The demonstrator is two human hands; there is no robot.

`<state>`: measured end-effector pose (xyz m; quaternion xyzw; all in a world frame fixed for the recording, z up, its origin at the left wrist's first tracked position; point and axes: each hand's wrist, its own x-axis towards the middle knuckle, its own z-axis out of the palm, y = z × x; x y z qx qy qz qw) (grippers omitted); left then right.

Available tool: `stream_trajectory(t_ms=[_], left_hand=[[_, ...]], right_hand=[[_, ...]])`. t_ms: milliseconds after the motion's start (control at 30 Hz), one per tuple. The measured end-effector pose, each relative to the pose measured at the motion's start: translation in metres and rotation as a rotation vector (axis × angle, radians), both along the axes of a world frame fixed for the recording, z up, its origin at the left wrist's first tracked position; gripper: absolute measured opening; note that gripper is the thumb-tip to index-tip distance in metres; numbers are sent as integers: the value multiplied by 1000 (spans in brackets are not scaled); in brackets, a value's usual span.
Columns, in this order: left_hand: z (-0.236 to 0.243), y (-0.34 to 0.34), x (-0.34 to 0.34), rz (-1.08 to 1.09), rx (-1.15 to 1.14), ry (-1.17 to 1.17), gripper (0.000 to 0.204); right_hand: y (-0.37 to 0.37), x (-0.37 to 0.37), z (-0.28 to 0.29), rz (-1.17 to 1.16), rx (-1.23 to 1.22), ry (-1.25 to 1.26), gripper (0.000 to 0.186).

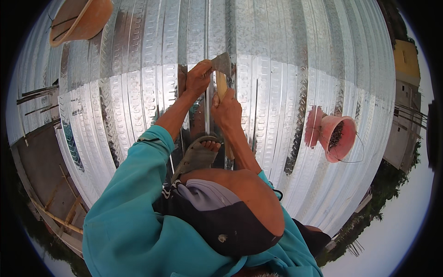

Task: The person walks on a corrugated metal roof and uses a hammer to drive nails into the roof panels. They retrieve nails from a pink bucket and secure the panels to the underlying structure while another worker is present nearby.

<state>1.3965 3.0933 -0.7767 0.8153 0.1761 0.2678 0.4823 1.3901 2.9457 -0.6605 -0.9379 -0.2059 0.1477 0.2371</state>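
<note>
Ahead of my bent knee, both hands are on a hatchet with a grey metal head (222,63) and a pale wooden handle (221,84). The fingers of my left hand (198,77) are closed at the narrow end of the head. My right hand (227,109) wraps round the handle below it. Under the tool run the ribs of shiny metal decking sheets (272,97), with a dark gap between two ribs. My sandalled foot (198,154) rests on the decking just behind my hands.
At the right stands a pink bucket (347,150) with a wire handle and many small dark pieces inside. An orange tub (87,23) is at the far left. Rebar ends (37,94) stick out at the left edge, above a lower concrete area with bamboo poles (57,219).
</note>
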Motion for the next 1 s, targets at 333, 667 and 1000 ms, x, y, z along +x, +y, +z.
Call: stream_trajectory(t_ms=[333, 667, 1000], left_hand=[[-14, 0, 0, 26, 97, 19, 16], [16, -1, -1, 20, 200, -52, 14], [19, 6, 14, -44, 362, 13, 6]], right_hand=[[-2, 1, -16, 1, -31, -34, 32], [-12, 0, 26, -85, 435, -164, 27], [-35, 4, 17, -273, 428, 110, 36]])
